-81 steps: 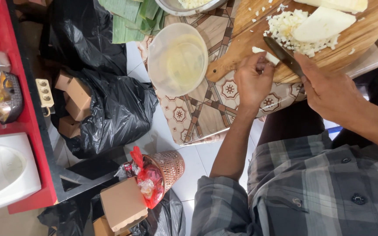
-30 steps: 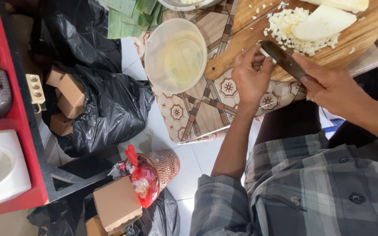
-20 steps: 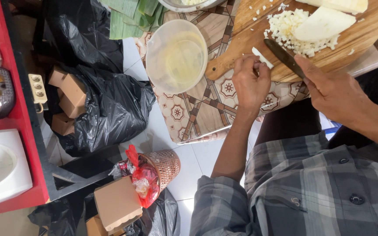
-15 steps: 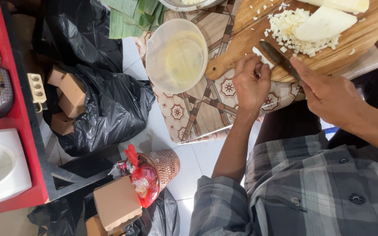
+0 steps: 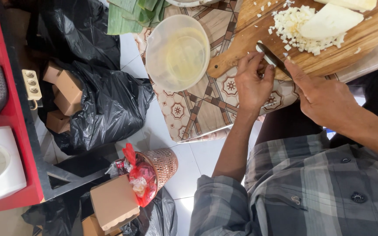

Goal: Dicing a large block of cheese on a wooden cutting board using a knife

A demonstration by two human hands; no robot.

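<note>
My left hand (image 5: 252, 83) rests at the near edge of a round wooden cutting board (image 5: 246, 26), fingers curled together with the tips against the blade of a dark knife (image 5: 271, 56). My right hand (image 5: 324, 98) grips the knife's handle, index finger stretched along the blade's back. Farther up the board lie a heap of finely chopped white bits (image 5: 292, 30) and a large white wedge (image 5: 329, 22). A second white piece (image 5: 351, 3) sits at the top edge.
An empty clear plastic bowl (image 5: 178, 52) stands on the patterned low table (image 5: 197, 109) left of the board. Green leaves (image 5: 132, 13), black bags (image 5: 106, 109) holding cardboard boxes (image 5: 64, 91), a woven basket (image 5: 162, 164) and a red shelf (image 5: 9, 113) crowd the left.
The knife has stayed at the board's near edge with small shifts of the blade. My left hand's fingers stay by the blade. The view has drifted slightly.
</note>
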